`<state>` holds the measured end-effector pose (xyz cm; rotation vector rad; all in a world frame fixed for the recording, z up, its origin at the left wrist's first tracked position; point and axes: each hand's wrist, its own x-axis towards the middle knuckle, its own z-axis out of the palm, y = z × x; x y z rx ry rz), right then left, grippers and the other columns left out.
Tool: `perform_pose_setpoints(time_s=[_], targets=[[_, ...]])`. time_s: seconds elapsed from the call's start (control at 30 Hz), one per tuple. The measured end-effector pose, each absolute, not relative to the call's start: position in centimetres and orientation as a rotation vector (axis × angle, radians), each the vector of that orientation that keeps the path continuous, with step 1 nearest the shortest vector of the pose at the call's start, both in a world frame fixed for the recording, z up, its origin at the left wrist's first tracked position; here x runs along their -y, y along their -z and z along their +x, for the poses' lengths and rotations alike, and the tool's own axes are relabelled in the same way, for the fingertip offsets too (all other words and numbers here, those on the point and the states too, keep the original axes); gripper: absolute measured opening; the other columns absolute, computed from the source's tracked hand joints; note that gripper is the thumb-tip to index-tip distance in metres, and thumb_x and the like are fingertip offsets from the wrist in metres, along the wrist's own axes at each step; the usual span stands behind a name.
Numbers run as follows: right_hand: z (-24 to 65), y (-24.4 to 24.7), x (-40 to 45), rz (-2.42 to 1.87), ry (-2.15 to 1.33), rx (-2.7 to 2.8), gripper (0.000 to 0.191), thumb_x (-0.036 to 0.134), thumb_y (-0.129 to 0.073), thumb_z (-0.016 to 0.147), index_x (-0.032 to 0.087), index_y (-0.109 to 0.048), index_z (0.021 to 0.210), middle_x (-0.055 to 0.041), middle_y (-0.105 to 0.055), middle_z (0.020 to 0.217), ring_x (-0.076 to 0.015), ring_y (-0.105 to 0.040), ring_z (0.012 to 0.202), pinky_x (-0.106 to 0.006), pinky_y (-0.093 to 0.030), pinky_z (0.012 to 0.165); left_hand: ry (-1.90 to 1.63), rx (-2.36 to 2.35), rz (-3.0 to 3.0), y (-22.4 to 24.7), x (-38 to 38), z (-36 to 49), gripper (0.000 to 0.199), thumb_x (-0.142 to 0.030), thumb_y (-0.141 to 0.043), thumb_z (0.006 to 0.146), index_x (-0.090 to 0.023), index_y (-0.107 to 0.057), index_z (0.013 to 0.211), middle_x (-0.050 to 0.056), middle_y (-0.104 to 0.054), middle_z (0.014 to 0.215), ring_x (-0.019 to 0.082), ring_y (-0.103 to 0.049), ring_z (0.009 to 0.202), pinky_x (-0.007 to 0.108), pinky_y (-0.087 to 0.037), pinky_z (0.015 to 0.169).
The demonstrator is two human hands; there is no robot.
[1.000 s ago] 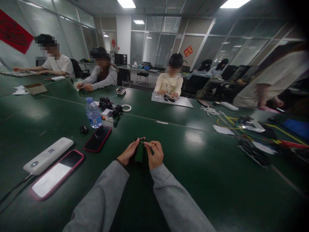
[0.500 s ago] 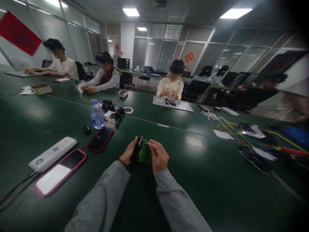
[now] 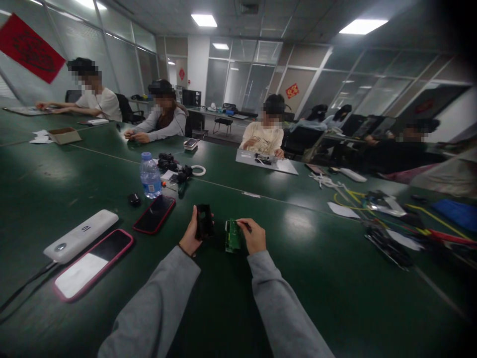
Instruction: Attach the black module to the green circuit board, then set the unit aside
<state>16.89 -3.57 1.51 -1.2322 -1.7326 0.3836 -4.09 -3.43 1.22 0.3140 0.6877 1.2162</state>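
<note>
My left hand [image 3: 191,235] is wrapped round a dark, box-like case [image 3: 204,222], whose inside looks black. Between thumb and fingers, my right hand [image 3: 255,234] pinches the right edge of a green circuit board [image 3: 233,234]. A pale strip runs along the board's left side. The board and the case are apart, with a gap of green tabletop between them. Both are held over the table in front of me. Small parts on the board are too fine to make out.
Left of my hands lie a black phone [image 3: 154,214], a pink-edged phone [image 3: 94,265] and a white power bank [image 3: 82,235] with a cable. Beyond stand a water bottle [image 3: 150,175] and black cables [image 3: 182,172]. Tangled wires [image 3: 387,214] lie at right. A person [image 3: 264,130] sits opposite.
The circuit board has come away from the case. My right hand has moved right with the board, while my left hand has shifted left and turned the case more upright.
</note>
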Motion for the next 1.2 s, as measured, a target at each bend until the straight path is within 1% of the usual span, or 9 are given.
perform_pose_setpoints(time_s=[0.27,0.5,0.63,0.73,0.8,0.87,1.03,1.1,1.2], targets=[[16.9,-0.2,2.2,-1.269,-0.613,1.789,0.025,0.039,-0.052,0.085,0.019,-0.066,0.087,-0.0033,-0.064,0.087,-0.0180,-0.060,0.081,-0.031,-0.049,0.075,-1.249,-0.660,0.355,-0.7,3.2,-4.1,0.054,-0.060,-0.052,0.075,-0.019,-0.054,0.110,0.006,-0.065,0.090,0.014,-0.063,0.065,0.025,-0.051,0.054],[16.5,-0.5,2.2,-1.239,-0.622,1.813,0.023,0.038,-0.053,0.085,0.020,-0.066,0.089,-0.0033,-0.063,0.090,-0.0174,-0.059,0.083,-0.031,-0.050,0.075,-1.226,-0.720,0.373,-1.1,3.5,-4.1,0.059,-0.062,-0.052,0.073,-0.019,-0.053,0.114,0.007,-0.065,0.094,0.015,-0.064,0.067,0.025,-0.051,0.054],[16.3,-1.4,2.4,-1.213,-0.450,1.893,0.024,0.039,-0.052,0.087,0.020,-0.066,0.092,-0.0054,-0.059,0.092,-0.0190,-0.057,0.087,-0.034,-0.049,0.078,-1.236,-0.707,0.411,-1.1,3.6,-4.1,0.059,-0.062,-0.053,0.073,-0.021,-0.053,0.115,0.006,-0.065,0.096,0.015,-0.063,0.067,0.025,-0.051,0.054],[15.3,-2.7,3.5,-1.220,-0.196,1.793,0.028,0.039,-0.046,0.091,0.020,-0.063,0.102,-0.0079,-0.055,0.100,-0.0208,-0.052,0.098,-0.038,-0.045,0.088,-1.238,-0.690,0.411,-1.1,3.6,-4.1,0.056,-0.061,-0.053,0.074,-0.021,-0.056,0.112,0.006,-0.065,0.096,0.015,-0.063,0.069,0.025,-0.051,0.056],[13.8,-3.5,4.6,-1.211,-0.169,1.753,0.031,0.039,-0.043,0.092,0.019,-0.059,0.109,-0.0089,-0.052,0.105,-0.0209,-0.050,0.102,-0.039,-0.044,0.090,-1.232,-0.654,0.392,-1.3,3.7,-4.0,0.054,-0.060,-0.052,0.075,-0.019,-0.058,0.109,0.006,-0.065,0.096,0.015,-0.063,0.074,0.025,-0.052,0.061],[11.6,-4.0,5.8,-1.182,-0.236,1.792,0.038,0.043,-0.047,0.090,0.018,-0.051,0.119,-0.0102,-0.050,0.111,-0.0219,-0.048,0.106,-0.039,-0.043,0.092,-1.233,-0.579,0.374,-1.6,3.9,-3.8,0.051,-0.058,-0.050,0.077,-0.020,-0.059,0.110,0.006,-0.065,0.096,0.016,-0.063,0.080,0.026,-0.052,0.067],[6.5,-3.7,8.0,-1.170,-0.319,1.861,0.083,0.042,-0.067,0.074,0.015,-0.024,0.139,-0.0152,-0.037,0.128,-0.0286,-0.037,0.119,-0.044,-0.039,0.099,-1.273,-0.367,0.394,-2.5,4.7,-3.3,0.050,-0.055,-0.045,0.082,-0.027,-0.051,0.123,0.004,-0.060,0.116,0.017,-0.060,0.097,0.029,-0.049,0.084],[5.7,-3.6,8.2,-1.191,-0.322,1.843,0.078,0.037,-0.062,0.078,0.015,-0.021,0.140,-0.0154,-0.036,0.129,-0.0288,-0.038,0.119,-0.045,-0.039,0.098,-1.287,-0.382,0.410,-2.7,4.9,-3.0,0.050,-0.054,-0.043,0.084,-0.027,-0.049,0.126,0.004,-0.057,0.121,0.018,-0.058,0.103,0.030,-0.047,0.088],[6.9,-4.2,7.6,-1.207,-0.291,1.811,0.059,0.032,-0.047,0.086,0.016,-0.025,0.139,-0.0141,-0.042,0.123,-0.0260,-0.044,0.112,-0.042,-0.042,0.093,-1.303,-0.414,0.457,-2.8,4.9,-2.8,0.048,-0.051,-0.041,0.086,-0.027,-0.048,0.127,0.005,-0.054,0.126,0.018,-0.053,0.111,0.031,-0.044,0.092]])
